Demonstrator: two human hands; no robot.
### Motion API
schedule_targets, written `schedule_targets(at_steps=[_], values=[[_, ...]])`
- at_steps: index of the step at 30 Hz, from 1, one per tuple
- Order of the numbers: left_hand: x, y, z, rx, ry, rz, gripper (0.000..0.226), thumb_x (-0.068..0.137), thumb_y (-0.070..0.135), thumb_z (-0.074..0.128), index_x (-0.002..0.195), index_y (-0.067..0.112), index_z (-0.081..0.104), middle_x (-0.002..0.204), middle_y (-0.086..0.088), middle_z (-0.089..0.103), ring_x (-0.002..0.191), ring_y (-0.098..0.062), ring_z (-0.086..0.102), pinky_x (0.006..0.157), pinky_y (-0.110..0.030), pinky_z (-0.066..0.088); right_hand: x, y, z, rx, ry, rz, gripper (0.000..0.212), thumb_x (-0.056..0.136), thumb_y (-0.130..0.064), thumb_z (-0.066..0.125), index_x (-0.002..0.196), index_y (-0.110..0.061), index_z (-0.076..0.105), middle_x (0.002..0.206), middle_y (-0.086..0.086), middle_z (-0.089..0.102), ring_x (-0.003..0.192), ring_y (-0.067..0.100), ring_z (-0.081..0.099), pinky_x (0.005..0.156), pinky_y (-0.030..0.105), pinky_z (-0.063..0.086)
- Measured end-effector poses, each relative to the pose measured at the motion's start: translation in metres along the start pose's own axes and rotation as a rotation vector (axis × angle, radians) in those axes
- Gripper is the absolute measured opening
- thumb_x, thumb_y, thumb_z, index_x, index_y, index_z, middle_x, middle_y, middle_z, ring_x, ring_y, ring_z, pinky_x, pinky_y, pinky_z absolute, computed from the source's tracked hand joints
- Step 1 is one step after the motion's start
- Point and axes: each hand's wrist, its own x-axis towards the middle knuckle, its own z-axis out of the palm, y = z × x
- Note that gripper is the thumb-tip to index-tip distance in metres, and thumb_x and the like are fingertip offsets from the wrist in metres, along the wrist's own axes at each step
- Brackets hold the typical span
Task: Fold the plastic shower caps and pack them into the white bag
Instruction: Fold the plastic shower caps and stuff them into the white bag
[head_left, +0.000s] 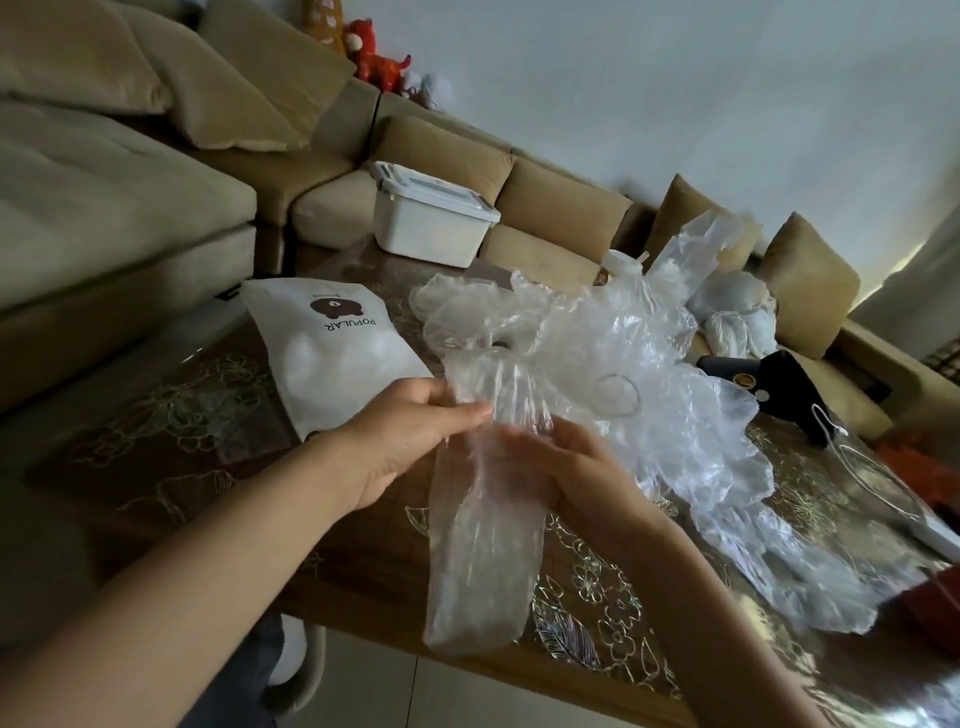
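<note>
1. The grip of the left hand (410, 431) pinches the top of the folded shower cap (483, 551), above the worktop (156, 447).
2. The grip of the right hand (566, 480), behind the film, cannot be told.
3. The white bag (332, 364) lies at ten o'clock from the cap.

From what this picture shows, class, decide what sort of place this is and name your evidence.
Most likely a home living room: a beige sectional sofa with cushions beside a floral-covered table, and a red plush toy on the sofa back.

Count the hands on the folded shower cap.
2: the left hand grips the folded shower cap near its top; the right hand touches it just below, partly behind the plastic.
</note>
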Motion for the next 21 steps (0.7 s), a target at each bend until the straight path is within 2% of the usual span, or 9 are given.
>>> schedule_targets(at_steps=[3, 4, 6, 10, 13, 15, 16, 18, 21], values=[[0.001, -0.001, 0.000, 0.110, 0.042, 0.089, 0.005, 0.085, 0.019, 0.068, 0.082, 0.016, 0.064, 0.078, 0.000, 0.063, 0.077, -0.015, 0.058, 0.075, -0.027, 0.046, 0.001, -0.001, 0.000, 0.005, 0.037, 0.008, 0.022, 0.090, -0.018, 0.058, 0.107, -0.004, 0.063, 0.100, 0.020, 0.065, 0.083, 0.026, 0.064, 0.072, 0.035, 0.055], [0.000, -0.002, 0.000, 0.128, 0.046, 0.113, 0.008, 0.085, 0.017, 0.068, 0.078, 0.017, 0.063, 0.072, 0.003, 0.060, 0.071, -0.011, 0.055, 0.069, -0.023, 0.045, 0.001, -0.002, -0.001, 0.029, 0.054, -0.001, 0.017, 0.092, -0.010, 0.054, 0.104, -0.007, 0.065, 0.094, 0.016, 0.066, 0.077, 0.022, 0.063, 0.066, 0.030, 0.055], [0.000, -0.004, 0.001, 0.112, 0.051, 0.124, 0.006, 0.084, 0.014, 0.068, 0.080, 0.014, 0.065, 0.071, 0.002, 0.060, 0.068, -0.011, 0.053, 0.065, -0.021, 0.043, 0.001, -0.002, -0.002, 0.144, 0.060, 0.006, 0.027, 0.092, 0.001, 0.047, 0.090, -0.010, 0.071, 0.081, 0.009, 0.067, 0.065, 0.016, 0.061, 0.059, 0.025, 0.054], [0.001, -0.004, 0.002, -0.231, -0.025, -0.054, 0.012, 0.090, 0.005, 0.053, 0.090, 0.009, 0.064, 0.076, -0.006, 0.060, 0.062, -0.014, 0.056, 0.056, -0.023, 0.049, -0.001, -0.006, -0.003, 0.238, 0.057, 0.005, 0.050, 0.091, 0.009, 0.038, 0.065, -0.014, 0.074, 0.066, 0.002, 0.068, 0.055, 0.011, 0.061, 0.054, 0.020, 0.052], [0.003, -0.005, 0.001, -0.400, -0.162, -0.214, 0.032, 0.091, 0.032, 0.046, 0.102, 0.005, 0.060, 0.076, -0.010, 0.053, 0.063, -0.019, 0.051, 0.058, -0.027, 0.044, -0.006, -0.011, -0.002, 0.161, 0.090, -0.031, 0.050, 0.090, 0.017, 0.031, 0.061, -0.004, 0.068, 0.055, 0.000, 0.065, 0.040, 0.004, 0.054, 0.038, 0.014, 0.042], [0.003, -0.009, 0.000, -0.343, -0.258, -0.244, 0.057, 0.082, 0.052, 0.055, 0.110, 0.003, 0.060, 0.090, -0.015, 0.063, 0.078, -0.026, 0.059, 0.069, -0.031, 0.048, -0.008, -0.011, -0.004, 0.065, 0.109, -0.052, 0.047, 0.088, 0.020, 0.027, 0.067, -0.002, 0.062, 0.049, -0.004, 0.060, 0.034, 0.000, 0.048, 0.035, 0.012, 0.037], [0.003, -0.010, 0.000, -0.268, -0.308, -0.213, 0.061, 0.077, 0.052, 0.063, 0.115, 0.005, 0.061, 0.101, -0.016, 0.067, 0.088, -0.029, 0.063, 0.074, -0.034, 0.051, -0.008, -0.011, -0.005, 0.015, 0.108, -0.068, 0.047, 0.088, 0.020, 0.027, 0.069, -0.003, 0.063, 0.049, -0.005, 0.061, 0.037, 0.000, 0.050, 0.038, 0.013, 0.040], [-0.001, -0.008, 0.003, -0.173, -0.341, -0.135, 0.056, 0.074, 0.038, 0.071, 0.119, 0.008, 0.061, 0.112, -0.017, 0.067, 0.095, -0.030, 0.063, 0.076, -0.035, 0.052, -0.006, -0.008, -0.006, -0.076, 0.104, -0.115, 0.055, 0.087, 0.020, 0.028, 0.067, -0.011, 0.069, 0.058, -0.003, 0.065, 0.049, 0.006, 0.057, 0.046, 0.019, 0.048], [0.001, -0.009, 0.006, -0.160, -0.153, -0.129, 0.043, 0.077, 0.007, 0.072, 0.117, 0.000, 0.057, 0.097, -0.018, 0.065, 0.084, -0.027, 0.060, 0.069, -0.031, 0.048, -0.008, -0.005, -0.009, -0.131, 0.116, -0.144, 0.058, 0.087, 0.017, 0.033, 0.069, -0.019, 0.075, 0.070, 0.000, 0.069, 0.058, 0.010, 0.059, 0.049, 0.020, 0.047]])
